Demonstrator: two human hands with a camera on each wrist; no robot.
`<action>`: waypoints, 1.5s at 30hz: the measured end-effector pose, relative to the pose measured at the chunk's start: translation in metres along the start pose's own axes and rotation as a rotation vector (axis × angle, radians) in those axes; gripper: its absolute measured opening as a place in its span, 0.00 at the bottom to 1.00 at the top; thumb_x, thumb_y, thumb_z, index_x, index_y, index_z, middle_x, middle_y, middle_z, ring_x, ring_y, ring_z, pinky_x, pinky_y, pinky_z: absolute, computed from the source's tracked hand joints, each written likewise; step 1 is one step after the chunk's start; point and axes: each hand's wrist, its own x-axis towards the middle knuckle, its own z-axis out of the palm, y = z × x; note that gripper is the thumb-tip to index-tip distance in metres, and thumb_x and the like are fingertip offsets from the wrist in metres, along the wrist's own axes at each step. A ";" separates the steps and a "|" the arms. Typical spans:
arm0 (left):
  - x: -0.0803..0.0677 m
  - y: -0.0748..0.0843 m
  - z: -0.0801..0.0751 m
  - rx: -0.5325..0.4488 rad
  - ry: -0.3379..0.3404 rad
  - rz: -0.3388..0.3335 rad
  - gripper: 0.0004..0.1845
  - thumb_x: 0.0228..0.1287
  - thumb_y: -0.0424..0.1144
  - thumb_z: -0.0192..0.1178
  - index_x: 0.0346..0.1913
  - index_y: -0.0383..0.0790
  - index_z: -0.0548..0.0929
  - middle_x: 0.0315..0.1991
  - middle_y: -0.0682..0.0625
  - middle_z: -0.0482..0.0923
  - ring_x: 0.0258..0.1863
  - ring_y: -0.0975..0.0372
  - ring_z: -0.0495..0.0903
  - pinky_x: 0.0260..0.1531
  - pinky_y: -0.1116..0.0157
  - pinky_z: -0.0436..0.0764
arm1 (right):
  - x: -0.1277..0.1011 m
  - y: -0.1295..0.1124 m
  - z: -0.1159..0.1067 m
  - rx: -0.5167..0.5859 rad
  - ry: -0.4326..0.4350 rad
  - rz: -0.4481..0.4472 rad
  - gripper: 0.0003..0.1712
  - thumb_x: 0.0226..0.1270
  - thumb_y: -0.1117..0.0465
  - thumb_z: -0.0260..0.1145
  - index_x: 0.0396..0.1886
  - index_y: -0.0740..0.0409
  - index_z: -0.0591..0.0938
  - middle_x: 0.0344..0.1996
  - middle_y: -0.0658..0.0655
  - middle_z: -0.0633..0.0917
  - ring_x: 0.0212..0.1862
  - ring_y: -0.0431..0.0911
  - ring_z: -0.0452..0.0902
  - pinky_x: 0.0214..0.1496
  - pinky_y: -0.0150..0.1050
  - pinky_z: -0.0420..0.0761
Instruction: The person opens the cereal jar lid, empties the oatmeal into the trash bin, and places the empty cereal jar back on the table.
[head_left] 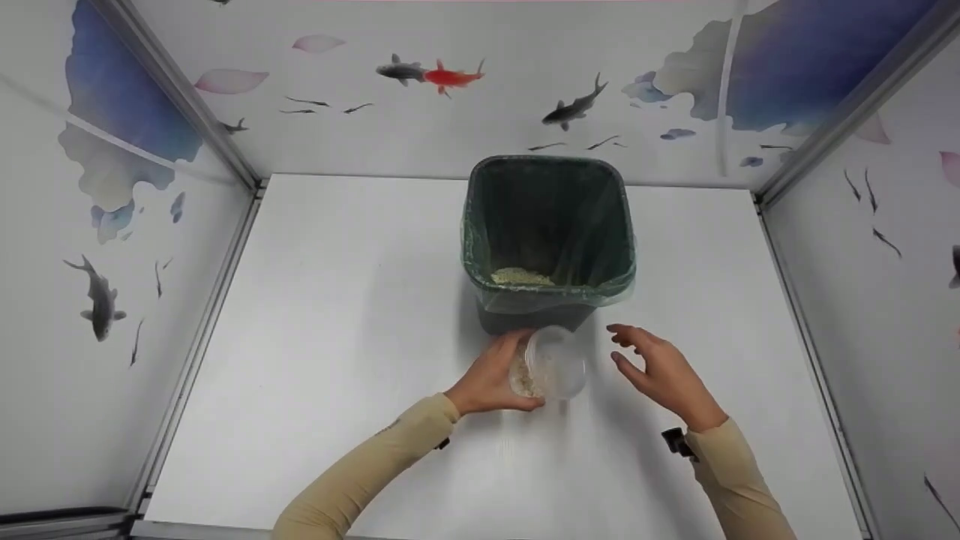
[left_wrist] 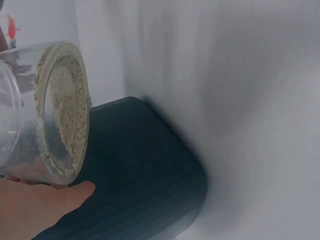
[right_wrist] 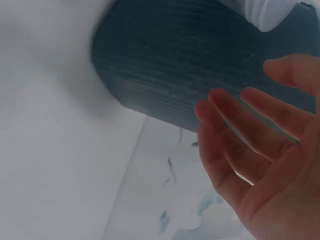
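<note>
My left hand (head_left: pixel 495 379) grips a clear plastic jar (head_left: pixel 551 365) lying on its side just in front of the bin; pale crumbs cling inside it. The left wrist view shows the same jar (left_wrist: pixel 47 115) close up, its base coated with grainy crumbs, with my thumb (left_wrist: pixel 47 202) under it. My right hand (head_left: pixel 660 371) hovers a little to the right of the jar, fingers spread, touching nothing. The right wrist view shows the fingers (right_wrist: pixel 245 130) straight before the dark bin wall (right_wrist: pixel 175 60). A dark green bin (head_left: pixel 551 225) with a clear liner holds a heap of crumbs (head_left: pixel 521 277).
The white table (head_left: pixel 337 337) is walled by panels printed with fish (head_left: pixel 442 75) on the left, back and right. Metal frame posts (head_left: pixel 195 112) stand at the back corners. The bin sits mid-table toward the back.
</note>
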 end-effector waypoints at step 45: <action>0.013 0.023 -0.047 0.083 -0.192 0.253 0.53 0.35 0.60 0.78 0.63 0.38 0.67 0.54 0.47 0.67 0.50 0.62 0.71 0.54 0.68 0.72 | 0.033 -0.086 0.005 -0.229 -0.065 -0.589 0.50 0.44 0.36 0.74 0.69 0.47 0.71 0.63 0.58 0.72 0.58 0.53 0.72 0.20 0.40 0.79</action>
